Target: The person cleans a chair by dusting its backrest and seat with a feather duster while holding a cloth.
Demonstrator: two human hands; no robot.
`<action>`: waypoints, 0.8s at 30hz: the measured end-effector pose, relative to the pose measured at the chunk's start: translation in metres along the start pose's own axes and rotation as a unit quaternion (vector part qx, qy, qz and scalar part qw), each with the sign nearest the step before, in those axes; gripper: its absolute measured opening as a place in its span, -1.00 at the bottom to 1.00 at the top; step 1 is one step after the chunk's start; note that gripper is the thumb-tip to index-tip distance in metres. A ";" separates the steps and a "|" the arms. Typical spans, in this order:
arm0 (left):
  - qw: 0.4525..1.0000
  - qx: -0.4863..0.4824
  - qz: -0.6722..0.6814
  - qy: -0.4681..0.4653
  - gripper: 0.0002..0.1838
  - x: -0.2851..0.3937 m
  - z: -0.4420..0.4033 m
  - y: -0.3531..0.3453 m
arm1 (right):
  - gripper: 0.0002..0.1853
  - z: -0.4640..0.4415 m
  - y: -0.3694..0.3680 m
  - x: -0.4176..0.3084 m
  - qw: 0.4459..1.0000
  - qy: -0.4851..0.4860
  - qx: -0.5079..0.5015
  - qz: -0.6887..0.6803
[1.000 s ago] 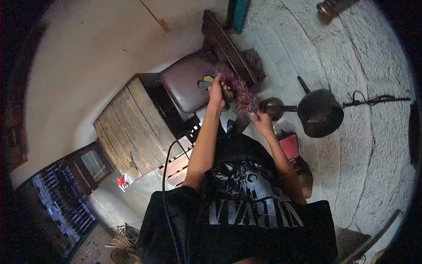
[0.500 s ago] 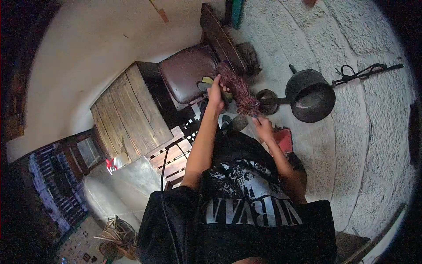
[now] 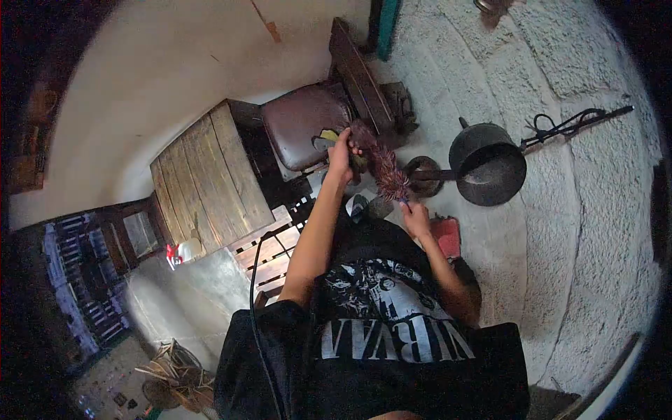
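Observation:
My left hand (image 3: 341,159) is raised beside the brown padded chair seat (image 3: 302,126), its fingers closed round a yellow-and-grey object (image 3: 325,139) that shows on both sides of the hand. What this object is, I cannot make out. Lower and to the right, my right hand (image 3: 417,220) grips the handle end of a fluffy reddish-purple duster (image 3: 389,175). The duster slants up and left from there, and its far end lies beside the fingers of my left hand.
A dark pan (image 3: 488,164) hangs on the rough white wall right of my hands. A slatted wooden table (image 3: 206,183) stands to the left, with a red-and-white spray bottle (image 3: 183,253) near its lower edge. Below my right hand is a red object (image 3: 446,236).
The view has shifted a little, moving the pan and chair within it. Both hands keep their holds, and the duster's fibres have changed shape slightly.

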State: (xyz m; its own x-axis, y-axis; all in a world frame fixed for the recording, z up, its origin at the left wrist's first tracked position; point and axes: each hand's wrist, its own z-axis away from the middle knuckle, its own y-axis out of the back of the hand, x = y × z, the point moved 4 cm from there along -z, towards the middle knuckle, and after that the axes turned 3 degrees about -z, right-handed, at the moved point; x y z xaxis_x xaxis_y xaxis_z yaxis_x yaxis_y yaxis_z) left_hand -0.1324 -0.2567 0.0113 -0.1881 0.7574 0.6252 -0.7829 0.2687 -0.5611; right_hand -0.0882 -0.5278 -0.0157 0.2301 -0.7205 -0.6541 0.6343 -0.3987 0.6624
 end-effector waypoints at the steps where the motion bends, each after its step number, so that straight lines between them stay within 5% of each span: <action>1: 1.000 0.003 0.002 -0.004 -0.73 0.004 0.004 -0.001 | -0.50 -0.002 -0.002 -0.002 0.999 0.029 0.020 -0.012; 3: 0.999 0.037 -0.022 0.003 -0.72 0.011 0.010 -0.002 | -0.50 -0.009 -0.013 0.003 1.000 0.016 -0.006 -0.013; 5: 0.999 0.045 -0.027 -0.010 -0.73 0.017 0.007 0.000 | -0.49 -0.021 -0.030 0.015 0.987 0.044 0.071 -0.134; 8: 1.000 -0.027 0.016 -0.003 -0.75 0.009 -0.022 0.017 | -0.49 -0.035 -0.026 -0.005 0.997 0.013 0.015 -0.073; 12: 1.000 0.005 -0.018 0.001 -0.73 0.028 -0.036 0.012 | -0.51 -0.064 -0.035 -0.010 0.993 0.052 0.051 -0.094; 15: 1.000 0.010 -0.007 0.010 -0.73 0.044 -0.056 0.011 | -0.56 -0.087 -0.045 -0.021 0.998 0.013 -0.016 -0.067; 18: 0.998 0.024 -0.006 0.061 -0.73 0.055 -0.086 0.007 | -0.55 -0.106 -0.051 -0.041 0.976 -0.031 -0.009 -0.216; 20: 0.999 0.020 -0.004 0.031 -0.72 0.051 -0.123 0.016 | -0.55 -0.125 -0.044 -0.065 0.979 0.164 0.098 -0.066; 24: 0.998 0.036 -0.039 0.046 -0.76 0.079 -0.152 0.008 | -0.57 -0.174 -0.062 -0.060 0.993 0.024 -0.016 -0.112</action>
State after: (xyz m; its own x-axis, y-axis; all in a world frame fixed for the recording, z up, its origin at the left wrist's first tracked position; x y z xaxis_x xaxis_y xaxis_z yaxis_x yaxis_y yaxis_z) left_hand -0.0633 -0.1043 -0.0268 -0.0717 0.7885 0.6109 -0.8338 0.2888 -0.4706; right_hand -0.0131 -0.3613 -0.0804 0.1162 -0.5876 -0.8007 0.6963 -0.5267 0.4876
